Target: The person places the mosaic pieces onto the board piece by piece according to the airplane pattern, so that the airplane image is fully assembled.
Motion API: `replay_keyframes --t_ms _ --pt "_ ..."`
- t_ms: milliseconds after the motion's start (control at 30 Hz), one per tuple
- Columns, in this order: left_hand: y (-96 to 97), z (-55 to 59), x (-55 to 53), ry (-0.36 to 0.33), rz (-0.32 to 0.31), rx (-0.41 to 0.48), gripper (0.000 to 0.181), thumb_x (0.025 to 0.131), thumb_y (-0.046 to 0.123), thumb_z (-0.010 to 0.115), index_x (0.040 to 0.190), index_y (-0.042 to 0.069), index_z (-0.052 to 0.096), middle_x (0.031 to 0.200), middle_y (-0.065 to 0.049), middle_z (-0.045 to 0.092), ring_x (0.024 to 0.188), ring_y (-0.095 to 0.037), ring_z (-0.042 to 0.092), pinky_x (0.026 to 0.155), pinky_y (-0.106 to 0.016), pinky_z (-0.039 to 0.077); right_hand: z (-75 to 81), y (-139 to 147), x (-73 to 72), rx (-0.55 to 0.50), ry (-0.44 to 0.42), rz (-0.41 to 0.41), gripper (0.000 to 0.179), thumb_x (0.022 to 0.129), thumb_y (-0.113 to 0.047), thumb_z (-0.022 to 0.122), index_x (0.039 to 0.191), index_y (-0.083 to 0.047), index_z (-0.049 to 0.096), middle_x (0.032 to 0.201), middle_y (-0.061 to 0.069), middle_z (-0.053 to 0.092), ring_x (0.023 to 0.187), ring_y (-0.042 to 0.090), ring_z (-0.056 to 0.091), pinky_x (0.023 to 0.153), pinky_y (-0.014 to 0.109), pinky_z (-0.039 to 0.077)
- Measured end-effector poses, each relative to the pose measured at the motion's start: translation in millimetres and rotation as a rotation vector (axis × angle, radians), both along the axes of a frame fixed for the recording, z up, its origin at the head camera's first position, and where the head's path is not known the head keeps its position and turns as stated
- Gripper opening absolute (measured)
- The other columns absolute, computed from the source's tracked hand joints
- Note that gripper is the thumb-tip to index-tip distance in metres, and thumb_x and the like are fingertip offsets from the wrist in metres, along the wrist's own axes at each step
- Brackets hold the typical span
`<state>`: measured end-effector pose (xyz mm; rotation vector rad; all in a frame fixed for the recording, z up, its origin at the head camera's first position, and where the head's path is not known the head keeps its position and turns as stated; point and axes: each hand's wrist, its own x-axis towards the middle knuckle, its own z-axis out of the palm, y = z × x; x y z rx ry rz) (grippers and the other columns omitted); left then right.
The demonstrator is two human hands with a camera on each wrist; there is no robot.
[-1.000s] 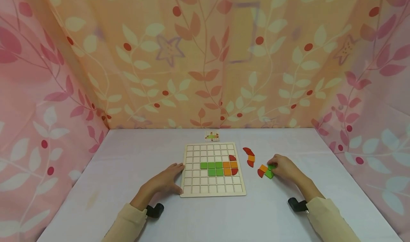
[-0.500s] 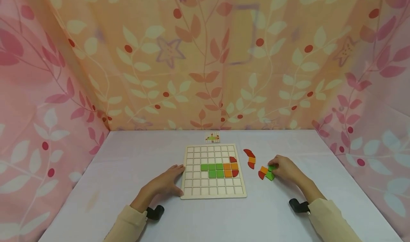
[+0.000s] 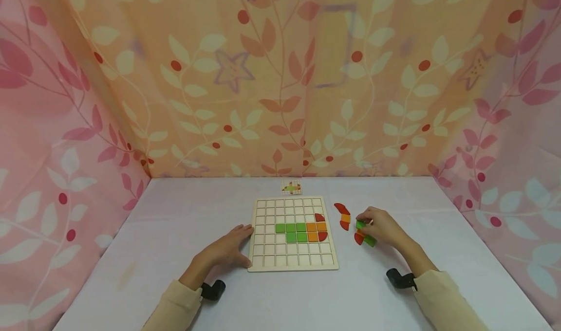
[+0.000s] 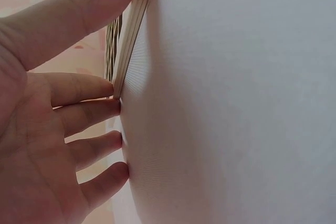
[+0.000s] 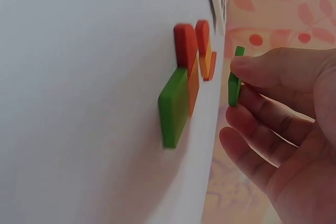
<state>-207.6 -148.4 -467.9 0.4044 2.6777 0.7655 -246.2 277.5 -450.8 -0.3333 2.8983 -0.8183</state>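
A wooden grid board (image 3: 293, 260) lies mid-table with green, orange and red tiles set in some of its squares. Against its left edge rests my left hand (image 3: 225, 248), thumb and fingertips touching the rim; in the left wrist view the fingers (image 4: 86, 116) are fairly straight along the board's side. My right hand (image 3: 383, 228) pinches a green square tile (image 5: 235, 80) between thumb and fingers, lifted off the table. Beneath it lie another green tile (image 5: 174, 108), an orange tile (image 5: 193, 90) and a red quarter-round tile (image 5: 185, 45), partly hidden by the hand in the head view.
Beside the board's right edge sits a short row of red tiles (image 3: 340, 208) and an orange tile (image 3: 345, 218). A small pattern card (image 3: 291, 187) lies behind the board. Patterned cloth walls (image 3: 280, 78) enclose the white table.
My right hand has picked up the green tile and moved it left and slightly up, over the loose tiles. My left hand has stayed at the board's edge.
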Motion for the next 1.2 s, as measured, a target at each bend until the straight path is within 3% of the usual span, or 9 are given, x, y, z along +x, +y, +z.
replay_keyframes --t_ms 233,800,1200 --pt "1.0 1.2 1.1 -0.004 0.009 -0.002 0.095 0.066 0.018 0.089 0.147 0.002 0.041 0.158 -0.011 0.035 0.150 -0.034 0.021 0.118 -0.055 0.024 1.4 -21 -0.6 -0.052 0.036 0.026 0.027 0.081 -0.006 0.073 0.107 0.000 0.072 0.097 0.006 0.065 0.085 0.019 0.056 0.071 0.028 0.054" --pt "0.1 0.3 1.0 0.000 0.005 -0.008 0.094 0.067 0.018 0.088 0.147 0.002 0.040 0.158 -0.012 0.034 0.150 -0.035 0.021 0.118 -0.055 0.024 3.3 -76 -2.5 -0.111 0.146 0.219 0.026 0.079 -0.003 0.074 0.105 -0.001 0.073 0.094 0.003 0.066 0.085 0.018 0.057 0.074 0.026 0.048" --pt "2.3 -0.5 1.3 0.004 0.016 -0.025 0.093 0.068 0.019 0.088 0.147 0.003 0.041 0.158 -0.010 0.035 0.150 -0.034 0.021 0.117 -0.055 0.025 9.0 -120 -6.4 -0.086 0.119 0.331 0.025 0.083 -0.007 0.072 0.108 -0.003 0.073 0.097 0.003 0.066 0.087 0.016 0.059 0.080 0.028 0.052"
